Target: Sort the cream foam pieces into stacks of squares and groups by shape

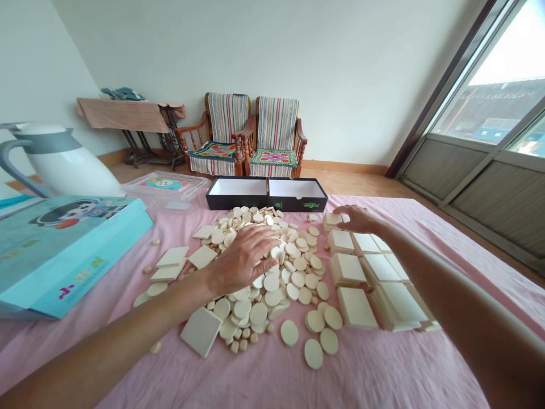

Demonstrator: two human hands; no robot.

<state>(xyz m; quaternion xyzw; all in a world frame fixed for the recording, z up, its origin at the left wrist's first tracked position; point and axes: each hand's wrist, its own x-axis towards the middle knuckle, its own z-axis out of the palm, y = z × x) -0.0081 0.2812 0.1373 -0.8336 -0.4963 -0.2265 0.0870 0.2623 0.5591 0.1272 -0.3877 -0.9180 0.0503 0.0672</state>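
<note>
My left hand point(244, 258) is over a heap of round wooden discs point(258, 312), its fingers stretched out and holding nothing that I can see. My right hand point(360, 220) reaches to the far end of the stacked tiles, with thumb and fingers closed on a square wooden tile at the top of a low stack point(331, 222). Nearer me stand more stacks of square wooden tiles point(357, 307) in rows, partly hidden by my right forearm. Loose square tiles point(202, 331) lie at the heap's left side, and small wooden cubes point(243, 345) lie at its front.
Behind the heap sits a black two-compartment box point(238, 203) with a white inside. On the left are a light-blue box point(97, 272), a white jug point(72, 162) and a clear plastic lid point(191, 196). A pink cloth point(272, 386) covers the surface. Two chairs point(276, 136) stand beyond.
</note>
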